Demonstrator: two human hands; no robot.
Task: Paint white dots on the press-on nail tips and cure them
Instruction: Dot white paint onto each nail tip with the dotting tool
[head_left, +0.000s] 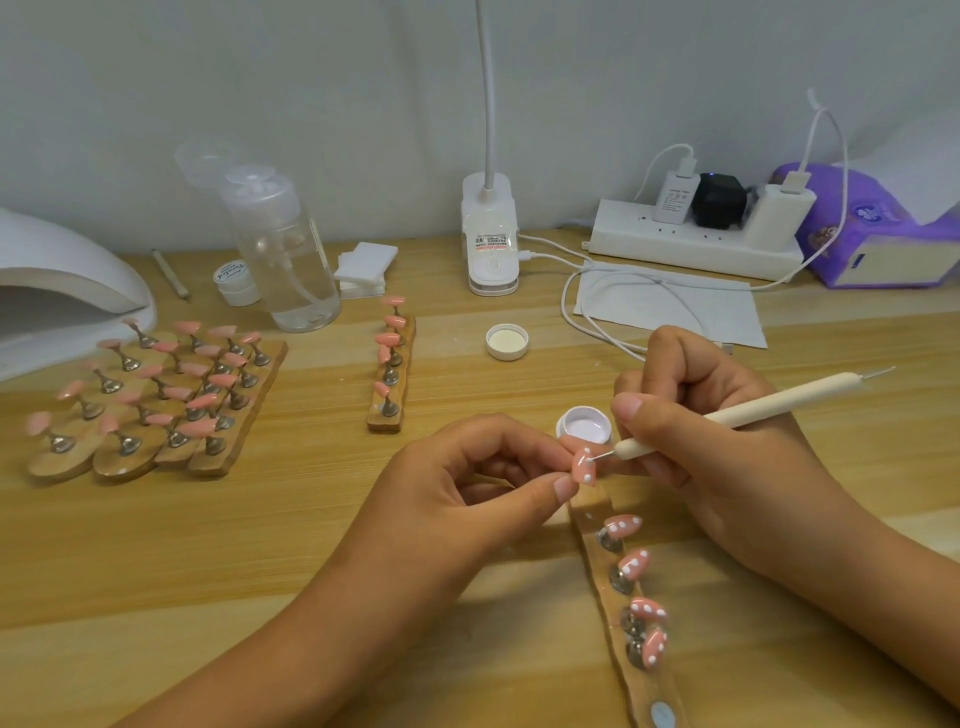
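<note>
Nail tip (584, 466) pinched in my left hand (485, 475), right hand (698, 415) gripping dotting pen (737, 415) on it. Four dotted tips (641, 587) near bench front edge; plain racks (156, 395) toward left edge remain, nothing cured.

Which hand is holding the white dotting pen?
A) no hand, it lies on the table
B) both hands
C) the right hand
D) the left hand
C: the right hand holds the white dotting pen with its metal tip touching the pink nail tip, while the left hand pinches that nail tip.
</note>
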